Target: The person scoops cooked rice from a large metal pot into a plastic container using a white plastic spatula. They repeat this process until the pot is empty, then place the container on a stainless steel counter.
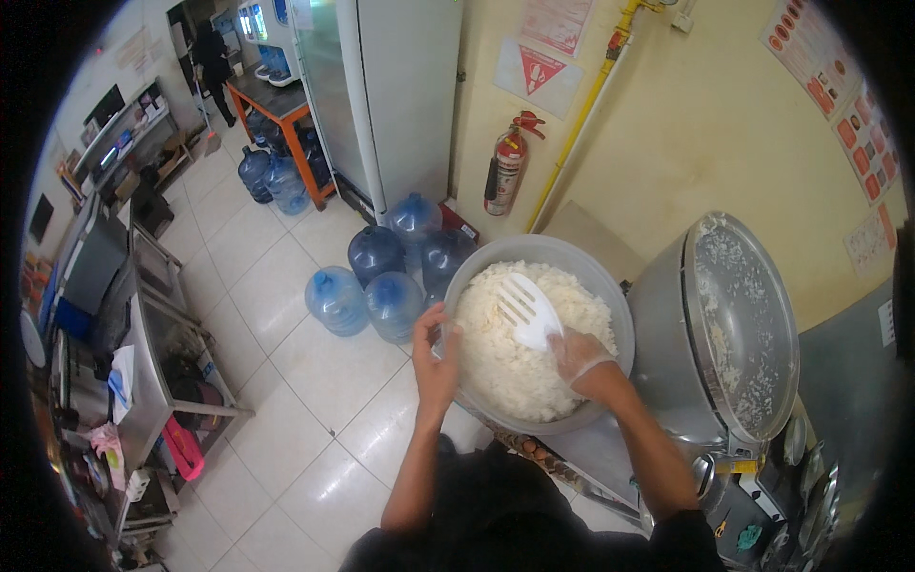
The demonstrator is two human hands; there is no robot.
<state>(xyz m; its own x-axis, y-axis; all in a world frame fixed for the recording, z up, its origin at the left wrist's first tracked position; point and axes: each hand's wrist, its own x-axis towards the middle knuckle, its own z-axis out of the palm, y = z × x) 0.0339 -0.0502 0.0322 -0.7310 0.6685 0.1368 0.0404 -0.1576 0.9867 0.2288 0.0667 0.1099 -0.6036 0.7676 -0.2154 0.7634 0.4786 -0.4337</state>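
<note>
A large round grey metal pot [624, 329] is filled with cooked white rice [505, 372]. My right hand [583, 362], in a thin clear glove, grips a white slotted spatula [536, 315]. Its slotted blade lies over the rice, near the middle of the pot. At the pot's left rim is my left hand [437, 357], its thumb and curled fingers closed on the edge. The spatula's handle is mostly hidden within my right hand.
A big metal pot lid or cooker [743, 324] with rice grains stuck inside stands tilted at right. Several blue water jugs [393, 303] sit on the tiled floor beside a tall fridge [405, 95]. A fire extinguisher [507, 172] hangs on the wall. Far left, a person [212, 67] stands.
</note>
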